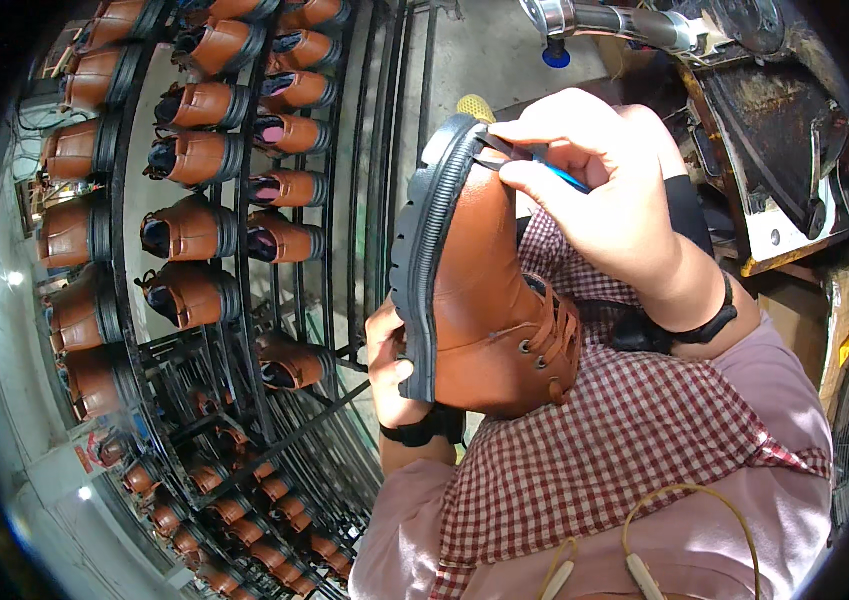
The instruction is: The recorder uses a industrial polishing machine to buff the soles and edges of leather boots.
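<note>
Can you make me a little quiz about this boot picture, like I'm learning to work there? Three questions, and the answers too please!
1. Which hand holds the small tool with a blue part?
2. True or false: the sole of the held boot is white.
3. Fill in the blank: more brown boots sit on the black rack on the person's ____ side.

Key:
1. The right hand.
2. False; it is black.
3. Left.
</note>
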`<action>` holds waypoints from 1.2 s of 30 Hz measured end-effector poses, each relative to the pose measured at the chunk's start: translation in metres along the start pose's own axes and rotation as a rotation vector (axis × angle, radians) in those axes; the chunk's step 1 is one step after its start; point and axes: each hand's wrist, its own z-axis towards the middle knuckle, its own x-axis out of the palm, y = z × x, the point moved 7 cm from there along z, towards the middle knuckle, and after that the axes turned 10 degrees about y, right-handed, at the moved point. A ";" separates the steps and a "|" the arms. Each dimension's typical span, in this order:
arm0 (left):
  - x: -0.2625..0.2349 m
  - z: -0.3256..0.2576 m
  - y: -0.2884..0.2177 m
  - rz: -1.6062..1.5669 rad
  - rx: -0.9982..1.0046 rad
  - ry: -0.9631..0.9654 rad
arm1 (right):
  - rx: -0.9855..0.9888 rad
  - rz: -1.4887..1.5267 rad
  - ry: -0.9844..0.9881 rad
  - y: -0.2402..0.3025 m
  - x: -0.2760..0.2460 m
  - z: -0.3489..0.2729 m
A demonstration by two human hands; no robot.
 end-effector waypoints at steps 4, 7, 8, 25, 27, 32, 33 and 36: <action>0.010 -0.002 -0.008 0.161 -0.007 -0.173 | 0.034 -0.172 0.083 0.009 -0.009 0.010; 0.014 0.003 -0.003 0.156 -0.149 -0.085 | -0.033 -0.320 0.298 0.019 -0.005 0.012; 0.020 0.006 -0.001 0.107 -0.119 -0.085 | -0.033 -0.321 0.299 0.020 -0.007 0.013; 0.028 0.013 -0.005 0.144 -0.092 -0.060 | -0.122 -0.562 0.268 0.045 -0.009 0.001; 0.030 0.013 -0.006 0.157 -0.097 -0.057 | -0.118 -0.582 0.265 0.046 -0.009 0.001; 0.032 0.013 -0.008 0.175 -0.107 -0.032 | -0.134 -0.603 0.267 0.048 -0.008 0.000; 0.030 0.011 -0.008 0.163 -0.101 -0.029 | -0.136 -0.608 0.270 0.049 -0.009 0.000; 0.026 0.007 -0.007 0.113 -0.007 -0.015 | -0.129 -0.605 0.268 0.048 -0.008 0.000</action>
